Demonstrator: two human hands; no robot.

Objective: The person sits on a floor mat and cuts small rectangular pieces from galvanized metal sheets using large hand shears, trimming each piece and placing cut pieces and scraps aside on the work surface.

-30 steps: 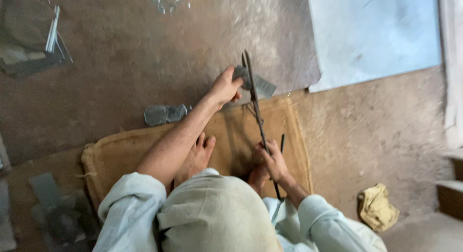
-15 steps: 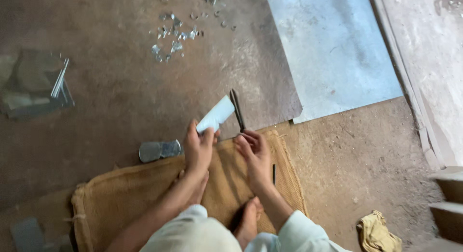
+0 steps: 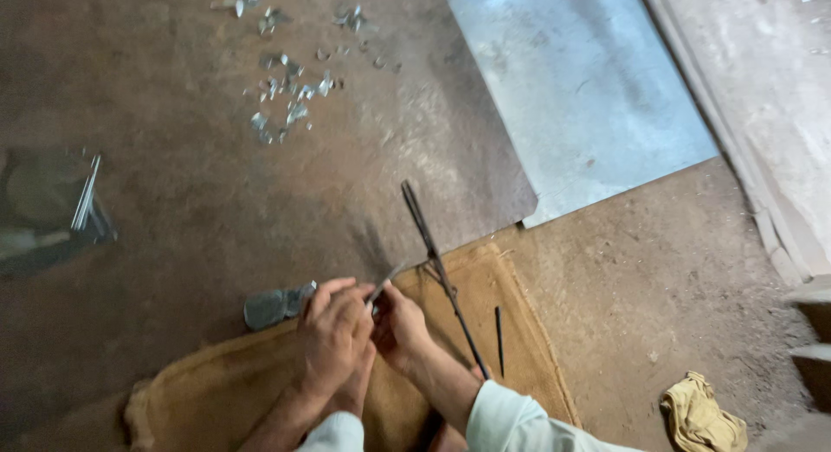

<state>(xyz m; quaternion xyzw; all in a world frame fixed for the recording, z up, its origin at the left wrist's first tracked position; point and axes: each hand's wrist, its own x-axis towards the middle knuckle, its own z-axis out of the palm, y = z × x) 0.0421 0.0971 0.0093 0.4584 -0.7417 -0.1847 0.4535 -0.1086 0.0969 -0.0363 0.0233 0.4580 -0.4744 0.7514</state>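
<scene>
Brown dirt floor (image 3: 173, 244) fills most of the view, with a burlap mat (image 3: 511, 331) spread at the near edge. Two forearms come up from the bottom of the frame over the mat, the right one in a pale sleeve (image 3: 519, 422). The left hand (image 3: 333, 331) is curled, knuckles up, fingers folded around the near end of a small metal strip (image 3: 381, 289). The right hand (image 3: 400, 326) sits touching it on the right, thumb and fingers pinched on the same strip from the other side. The strip pokes out between the two hands, slanting up and away, seen almost edge-on. Just right of the right hand, long dark shears (image 3: 437, 270) stand tilted, tips pointing away to the upper left; how their lower end is held cannot be made out. A thin dark rod (image 3: 499, 339) lies on the mat beside them. A shiny metal offcut (image 3: 277, 306) lies just left of the left hand. A yellow rag (image 3: 701, 417) lies at the lower right. Farther off, a large metal sheet (image 3: 589, 88) covers the floor, and small scraps (image 3: 290, 97) are scattered at the top.
</scene>
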